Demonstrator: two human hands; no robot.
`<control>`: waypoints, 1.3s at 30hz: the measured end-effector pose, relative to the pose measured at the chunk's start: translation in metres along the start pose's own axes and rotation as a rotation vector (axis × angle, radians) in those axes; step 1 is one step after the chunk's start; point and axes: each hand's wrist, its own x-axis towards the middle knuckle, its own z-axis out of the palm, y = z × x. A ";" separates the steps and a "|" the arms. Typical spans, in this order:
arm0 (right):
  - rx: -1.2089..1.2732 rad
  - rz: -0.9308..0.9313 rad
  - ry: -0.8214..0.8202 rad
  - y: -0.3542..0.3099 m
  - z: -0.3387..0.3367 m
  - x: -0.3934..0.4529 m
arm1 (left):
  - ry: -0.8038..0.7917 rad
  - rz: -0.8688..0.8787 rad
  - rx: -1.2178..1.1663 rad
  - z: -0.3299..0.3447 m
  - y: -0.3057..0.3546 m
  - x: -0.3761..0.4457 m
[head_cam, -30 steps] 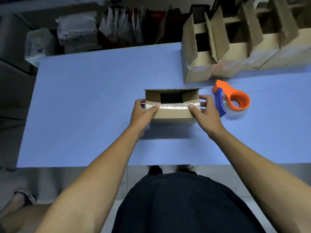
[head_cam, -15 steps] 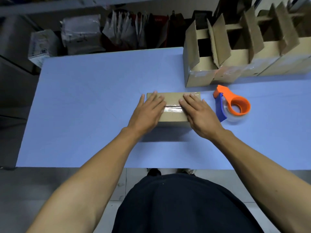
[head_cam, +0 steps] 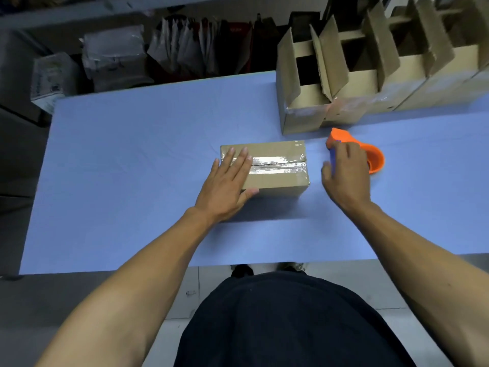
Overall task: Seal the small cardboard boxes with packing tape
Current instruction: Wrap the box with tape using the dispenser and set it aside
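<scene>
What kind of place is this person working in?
Probably a packing or shipping workroom. A taped cardboard box sits on a blue table beside an orange tape dispenser, a row of open cardboard boxes waits behind, and wrapped bundles are stacked beyond the table.

matt brown cardboard box, its seam under glossy, wrinkled clear tape; smooth orange plastic dispenser; matt blue table; open boxes of rough corrugated cardboard.

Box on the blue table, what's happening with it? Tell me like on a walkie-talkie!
Left hand flat on box, taped seam up. Right hand over tape dispenser, grip unclear. Nothing in the way.
</scene>
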 end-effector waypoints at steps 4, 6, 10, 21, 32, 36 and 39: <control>-0.033 0.251 -0.264 0.036 -0.008 0.009 | 0.018 0.002 -0.014 0.002 0.004 0.000; -0.033 0.285 -0.331 0.042 -0.008 0.011 | 0.026 0.004 -0.008 0.002 0.005 0.000; -0.314 0.214 -0.367 0.048 -0.009 0.018 | 0.014 -0.004 -0.014 0.001 0.007 -0.001; 0.140 0.180 -0.232 0.023 -0.023 -0.007 | 0.028 -0.013 -0.086 -0.002 0.007 0.002; 0.302 0.109 -0.218 -0.033 -0.092 0.012 | -0.029 -0.013 -0.004 -0.012 0.002 0.003; 0.249 -0.099 -0.253 -0.072 -0.097 0.022 | -0.051 -0.013 0.017 -0.015 0.005 0.002; 0.252 -0.221 -0.331 -0.098 -0.088 0.025 | -0.041 0.011 -0.028 -0.016 0.002 0.000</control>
